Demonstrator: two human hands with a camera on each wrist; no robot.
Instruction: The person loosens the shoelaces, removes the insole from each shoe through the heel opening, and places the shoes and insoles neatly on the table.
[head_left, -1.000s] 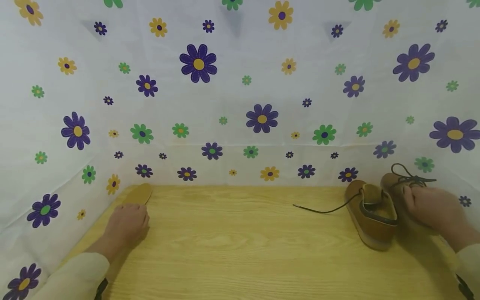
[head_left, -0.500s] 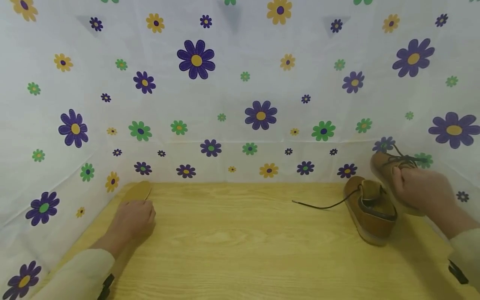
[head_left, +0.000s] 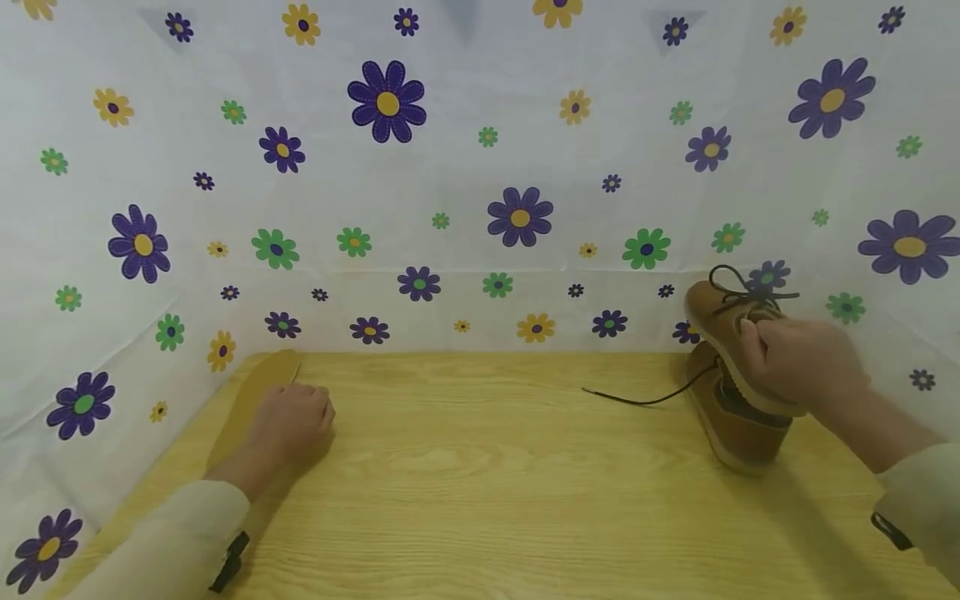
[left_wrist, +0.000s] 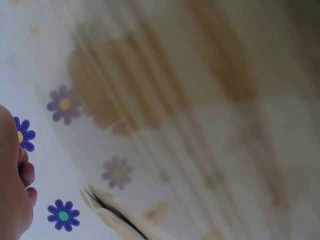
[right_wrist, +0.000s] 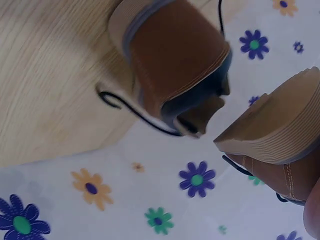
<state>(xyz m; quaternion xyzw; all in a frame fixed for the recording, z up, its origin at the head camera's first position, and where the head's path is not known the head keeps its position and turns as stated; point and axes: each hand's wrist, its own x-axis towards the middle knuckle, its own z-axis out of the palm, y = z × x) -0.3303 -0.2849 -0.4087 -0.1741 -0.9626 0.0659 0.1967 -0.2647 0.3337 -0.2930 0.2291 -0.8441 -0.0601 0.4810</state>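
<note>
My right hand [head_left: 813,367] grips a brown lace-up shoe [head_left: 716,317] by its ankle opening, thumb on the near side. Its dark lace is tied in a bow, and it hangs tilted over a second brown shoe [head_left: 750,442], overlapping it in the head view. That second shoe's lace lies loose to the left. The right wrist view shows the held shoe's ridged sole [right_wrist: 280,135] apart from the other shoe's heel [right_wrist: 175,50]. My left hand [head_left: 292,425], fingers loosely curled with nothing visible in them, is beside a tan insole [head_left: 251,400]; it hides part of the insole.
The wood-grain table [head_left: 480,483] runs back to a white flowered cloth [head_left: 450,167] that covers the back and side walls. The loose lace [head_left: 637,402] stretches over the tabletop left of the standing shoe. Much of the left wrist view is blurred.
My right hand has raised the bow-tied shoe and brought it left, from beside the second shoe to above it. My left hand has moved right, uncovering more of the insole.
</note>
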